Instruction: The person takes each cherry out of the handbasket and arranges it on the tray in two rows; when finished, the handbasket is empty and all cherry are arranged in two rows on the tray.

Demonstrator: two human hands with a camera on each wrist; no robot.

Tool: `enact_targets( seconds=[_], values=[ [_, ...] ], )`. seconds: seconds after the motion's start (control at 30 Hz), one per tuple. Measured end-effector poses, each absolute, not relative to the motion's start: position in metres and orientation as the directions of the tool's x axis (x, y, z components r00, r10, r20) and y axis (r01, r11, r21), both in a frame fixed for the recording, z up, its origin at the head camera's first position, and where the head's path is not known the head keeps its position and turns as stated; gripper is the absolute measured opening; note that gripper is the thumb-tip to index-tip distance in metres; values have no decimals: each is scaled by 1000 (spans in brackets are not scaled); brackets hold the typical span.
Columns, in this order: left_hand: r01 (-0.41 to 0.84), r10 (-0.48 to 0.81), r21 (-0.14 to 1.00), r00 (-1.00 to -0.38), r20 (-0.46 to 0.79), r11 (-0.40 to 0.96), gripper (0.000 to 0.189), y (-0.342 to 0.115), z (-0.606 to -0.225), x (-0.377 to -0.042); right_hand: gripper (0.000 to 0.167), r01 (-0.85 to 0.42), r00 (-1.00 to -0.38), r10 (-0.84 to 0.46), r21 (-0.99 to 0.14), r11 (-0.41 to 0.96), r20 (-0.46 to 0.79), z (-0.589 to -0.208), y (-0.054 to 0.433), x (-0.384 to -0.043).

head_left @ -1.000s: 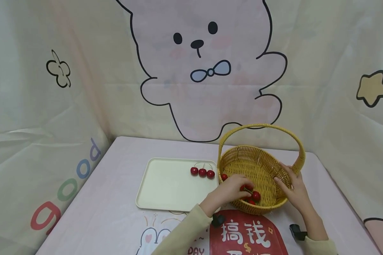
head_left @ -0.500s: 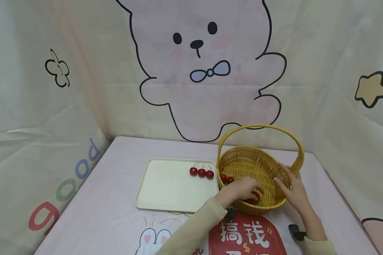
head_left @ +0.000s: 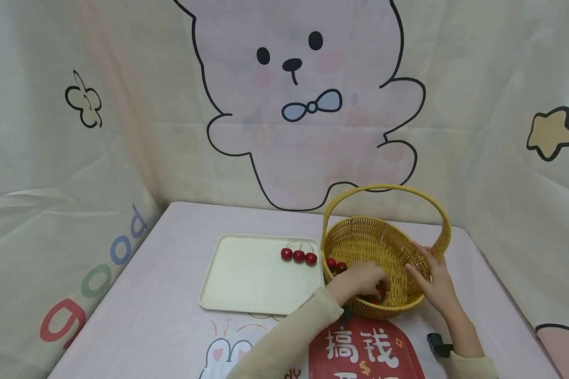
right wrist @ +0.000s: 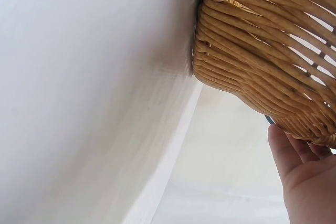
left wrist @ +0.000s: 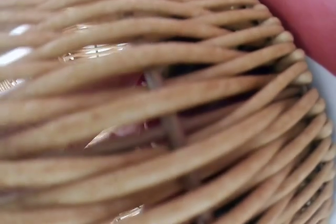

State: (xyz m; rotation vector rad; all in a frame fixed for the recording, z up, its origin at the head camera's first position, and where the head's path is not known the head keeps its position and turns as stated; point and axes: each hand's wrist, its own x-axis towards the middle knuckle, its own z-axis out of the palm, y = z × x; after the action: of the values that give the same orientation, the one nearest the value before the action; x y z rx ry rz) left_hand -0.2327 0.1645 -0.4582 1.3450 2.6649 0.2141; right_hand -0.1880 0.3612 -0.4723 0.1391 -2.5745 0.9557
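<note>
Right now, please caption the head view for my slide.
Left hand reaching into a wicker basket with cherries, right hand holding it, cream tray alongside.

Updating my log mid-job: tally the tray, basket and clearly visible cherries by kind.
Tray: 1
Basket: 1
Cherries: 5 (3 on the tray, 2 inside the basket)
Total: 7, leaving out cherries the left hand partly hides

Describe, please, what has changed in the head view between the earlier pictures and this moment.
The left grip has moved rightward inside the basket, and a second cherry now shows near the basket's left side. Whether this grip holds anything is hidden. The right grip remains on the basket; the three cherries on the tray stayed in place.
</note>
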Motion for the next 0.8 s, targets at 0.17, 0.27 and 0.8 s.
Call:
enact_targets(
  seconds=[0.17, 0.27, 0.8],
  values=[
    [801, 812, 141, -581, -48, 582, 25, 163, -461, -231, 58, -228, -919, 39, -608, 760, 393, -473, 361, -188],
    [811, 820, 135, -572, -18, 569, 24, 159, -458, -228, 58, -230, -918, 37, -606, 762, 394, -473, 361, -188],
    [804, 759, 203, -594, 267, 558, 28, 124, -426, -217, 59, -234, -920, 30, -610, 757, 391, -474, 362, -189]
  ],
)
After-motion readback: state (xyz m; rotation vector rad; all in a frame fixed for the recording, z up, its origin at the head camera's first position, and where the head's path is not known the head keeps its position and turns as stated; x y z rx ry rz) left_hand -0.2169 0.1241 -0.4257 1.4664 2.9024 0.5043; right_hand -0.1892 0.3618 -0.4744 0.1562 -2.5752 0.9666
